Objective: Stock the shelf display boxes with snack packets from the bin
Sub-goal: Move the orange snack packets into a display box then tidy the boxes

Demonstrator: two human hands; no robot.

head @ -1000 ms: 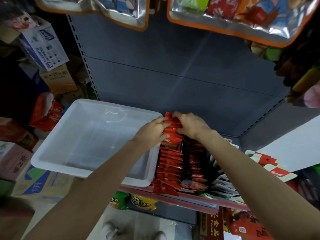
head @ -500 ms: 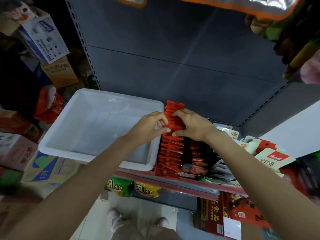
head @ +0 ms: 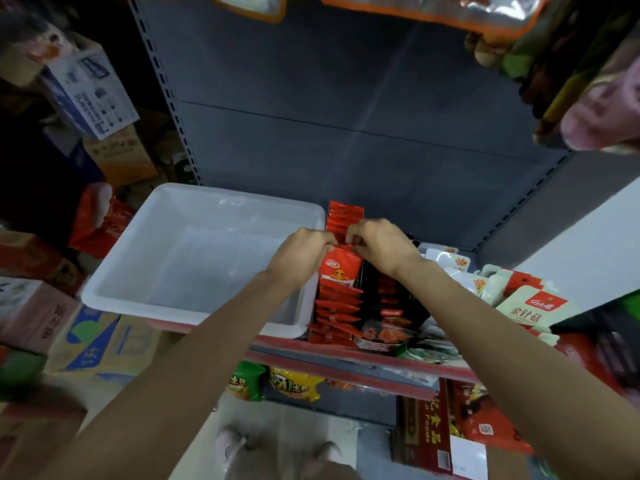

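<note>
A row of red snack packets (head: 337, 303) stands on edge in a dark display box (head: 388, 317) on the shelf. My left hand (head: 301, 258) and my right hand (head: 377, 245) meet over the back part of the row, fingers curled and pinching the tops of the packets. One red packet (head: 337, 268) with a white logo faces me just below my fingers. More red packets (head: 346, 216) stand behind my hands. The white plastic bin (head: 114, 282) sits to the left of the box and looks empty.
White packets with red labels (head: 530, 306) are piled at the right on the shelf. The grey back panel (head: 346, 116) rises behind. Cardboard boxes (head: 90, 95) stack at the left. Snack bags (head: 291, 386) sit on the lower shelf. Foil bags (head: 433, 12) hang overhead.
My hands have drawn closer together on the packet tops, and one packet's front now shows tilted toward me. The view has shifted slightly.
</note>
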